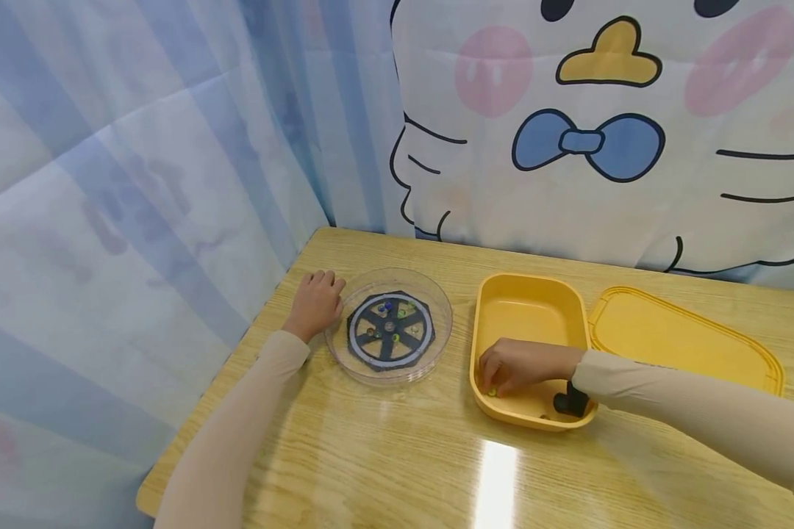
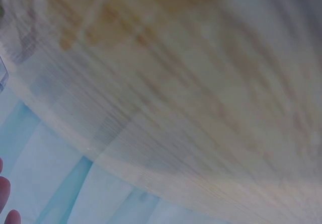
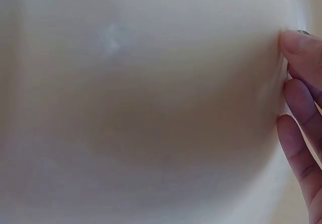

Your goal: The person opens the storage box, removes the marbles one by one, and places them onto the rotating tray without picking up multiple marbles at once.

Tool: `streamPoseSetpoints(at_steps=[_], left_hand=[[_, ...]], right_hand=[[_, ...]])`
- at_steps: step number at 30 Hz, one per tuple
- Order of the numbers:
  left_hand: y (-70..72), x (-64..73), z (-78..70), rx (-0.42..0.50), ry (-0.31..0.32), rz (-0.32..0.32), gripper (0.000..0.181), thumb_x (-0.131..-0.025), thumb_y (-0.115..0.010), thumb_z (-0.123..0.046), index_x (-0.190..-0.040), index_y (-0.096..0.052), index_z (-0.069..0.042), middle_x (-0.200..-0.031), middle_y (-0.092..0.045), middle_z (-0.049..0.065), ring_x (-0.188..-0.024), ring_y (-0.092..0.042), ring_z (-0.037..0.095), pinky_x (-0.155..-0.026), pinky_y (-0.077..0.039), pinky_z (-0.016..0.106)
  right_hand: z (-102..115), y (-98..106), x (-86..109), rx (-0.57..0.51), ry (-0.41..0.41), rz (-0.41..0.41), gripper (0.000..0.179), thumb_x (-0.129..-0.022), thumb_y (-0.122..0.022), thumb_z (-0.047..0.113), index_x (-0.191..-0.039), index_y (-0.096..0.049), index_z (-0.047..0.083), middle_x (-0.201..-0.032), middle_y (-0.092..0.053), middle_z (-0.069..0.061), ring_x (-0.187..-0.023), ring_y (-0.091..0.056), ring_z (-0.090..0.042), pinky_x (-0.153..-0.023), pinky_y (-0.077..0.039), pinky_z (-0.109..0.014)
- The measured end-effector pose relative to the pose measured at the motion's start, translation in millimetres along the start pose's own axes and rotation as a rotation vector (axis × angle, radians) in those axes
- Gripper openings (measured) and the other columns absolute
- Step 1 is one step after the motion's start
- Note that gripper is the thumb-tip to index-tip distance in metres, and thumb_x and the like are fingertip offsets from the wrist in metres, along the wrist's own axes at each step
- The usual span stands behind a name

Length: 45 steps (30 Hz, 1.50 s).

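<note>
In the head view, a clear round dish shows a dark wheel-like pattern with spokes, and several small coloured marbles lie over it. My left hand rests at the dish's left side, fingers at the rim. Three of its fingertips show at the left wrist view's lower left, with nothing between them. My right hand reaches down into a yellow bin, pinching a yellow-green marble low in the near left corner. In the right wrist view its thumb and fingers come together at the right edge.
Right of the bin lies a yellow lid, partly under the right sleeve. A small dark piece sits near the bin's front wall. A black device is on the right wrist. Curtains hang behind the wooden table.
</note>
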<state>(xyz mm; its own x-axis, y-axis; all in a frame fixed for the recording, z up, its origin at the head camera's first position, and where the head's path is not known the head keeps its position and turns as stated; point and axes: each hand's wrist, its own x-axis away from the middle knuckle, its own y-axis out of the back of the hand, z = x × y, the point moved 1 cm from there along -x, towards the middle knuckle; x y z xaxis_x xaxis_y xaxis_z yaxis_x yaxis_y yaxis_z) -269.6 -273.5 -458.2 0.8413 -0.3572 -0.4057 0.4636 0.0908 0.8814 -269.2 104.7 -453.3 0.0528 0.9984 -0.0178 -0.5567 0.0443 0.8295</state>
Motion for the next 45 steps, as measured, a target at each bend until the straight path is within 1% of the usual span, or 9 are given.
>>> streamPoseSetpoints(at_steps=[7, 11, 16, 26, 31, 34, 36, 39, 45], left_hand=[[-0.2, -1.6, -1.1, -0.003, -0.001, 0.019, 0.012, -0.088, -0.054, -0.012, -0.094, -0.062, -0.006, -0.086, -0.056, 0.012, -0.079, -0.055, 0.028, -0.077, -0.044, 0.042], [0.0, -1.8, -1.6, -0.003, -0.004, 0.012, 0.011, -0.088, -0.055, -0.012, -0.093, -0.062, -0.006, -0.086, -0.056, 0.012, -0.079, -0.055, 0.028, -0.076, -0.044, 0.042], [0.1, -1.0, -2.2, 0.001, -0.003, 0.014, 0.012, -0.088, -0.054, -0.011, -0.094, -0.063, -0.005, -0.087, -0.057, 0.013, -0.080, -0.056, 0.028, -0.077, -0.044, 0.042], [-2.7, 0.8, -2.6, -0.003, 0.004, 0.025, 0.014, -0.089, -0.054, -0.012, -0.096, -0.064, -0.006, -0.088, -0.058, 0.013, -0.082, -0.057, 0.028, -0.079, -0.044, 0.042], [-2.4, 1.8, -2.5, -0.009, 0.002, 0.019, 0.014, -0.088, -0.054, -0.012, -0.096, -0.064, -0.006, -0.089, -0.059, 0.013, -0.083, -0.057, 0.028, -0.079, -0.045, 0.042], [-1.3, 1.9, -2.4, -0.008, -0.001, 0.010, 0.013, -0.088, -0.055, -0.012, -0.095, -0.064, -0.006, -0.088, -0.059, 0.013, -0.081, -0.057, 0.028, -0.078, -0.045, 0.042], [-0.6, 1.7, -2.2, -0.007, -0.001, 0.007, 0.013, -0.087, -0.055, -0.012, -0.095, -0.064, -0.006, -0.087, -0.058, 0.013, -0.081, -0.057, 0.028, -0.077, -0.045, 0.042], [-0.6, 1.0, -1.3, -0.001, 0.003, 0.007, 0.013, -0.087, -0.056, -0.012, -0.095, -0.064, -0.005, -0.087, -0.058, 0.013, -0.081, -0.057, 0.028, -0.077, -0.045, 0.042], [-1.9, -0.1, 0.3, -0.002, 0.009, 0.009, 0.013, -0.087, -0.058, -0.012, -0.096, -0.064, -0.005, -0.088, -0.058, 0.013, -0.082, -0.057, 0.029, -0.079, -0.045, 0.042]], right_hand=[[-2, 2, 3.4, 0.010, -0.005, -0.034, 0.015, -0.074, -0.074, 0.005, -0.087, -0.074, 0.013, -0.089, -0.070, 0.002, -0.083, -0.063, -0.004, -0.075, -0.051, -0.018], [-2, 7, 5.6, 0.009, -0.041, -0.072, 0.013, -0.075, -0.074, 0.006, -0.086, -0.074, 0.013, -0.089, -0.071, 0.003, -0.081, -0.063, -0.003, -0.073, -0.052, -0.018], [1, 18, 7.8, 0.015, -0.089, -0.123, 0.012, -0.076, -0.074, 0.006, -0.086, -0.074, 0.012, -0.087, -0.070, 0.001, -0.077, -0.063, -0.005, -0.070, -0.053, -0.021], [15, 50, 4.8, 0.048, -0.149, -0.219, 0.014, -0.077, -0.074, 0.007, -0.091, -0.074, 0.011, -0.089, -0.070, 0.000, -0.077, -0.062, -0.013, -0.070, -0.054, -0.031], [22, 70, -7.5, 0.063, -0.110, -0.307, 0.016, -0.076, -0.074, 0.005, -0.091, -0.073, 0.010, -0.090, -0.071, -0.003, -0.077, -0.063, -0.013, -0.070, -0.054, -0.031], [24, 82, -18.9, 0.069, -0.126, -0.340, 0.016, -0.076, -0.075, 0.006, -0.092, -0.074, 0.011, -0.091, -0.071, -0.003, -0.078, -0.063, -0.012, -0.071, -0.054, -0.028], [24, 88, -28.4, 0.071, -0.149, -0.342, 0.017, -0.077, -0.075, 0.007, -0.093, -0.074, 0.012, -0.092, -0.071, -0.002, -0.080, -0.064, -0.014, -0.073, -0.054, -0.026], [24, 94, -45.3, 0.055, -0.194, -0.327, 0.017, -0.077, -0.075, 0.010, -0.094, -0.075, 0.012, -0.093, -0.071, -0.002, -0.082, -0.064, -0.017, -0.076, -0.054, -0.028], [12, 95, -81.1, 0.042, -0.239, -0.304, 0.016, -0.080, -0.073, 0.012, -0.096, -0.074, 0.012, -0.095, -0.070, -0.002, -0.086, -0.065, -0.016, -0.080, -0.054, -0.033]])
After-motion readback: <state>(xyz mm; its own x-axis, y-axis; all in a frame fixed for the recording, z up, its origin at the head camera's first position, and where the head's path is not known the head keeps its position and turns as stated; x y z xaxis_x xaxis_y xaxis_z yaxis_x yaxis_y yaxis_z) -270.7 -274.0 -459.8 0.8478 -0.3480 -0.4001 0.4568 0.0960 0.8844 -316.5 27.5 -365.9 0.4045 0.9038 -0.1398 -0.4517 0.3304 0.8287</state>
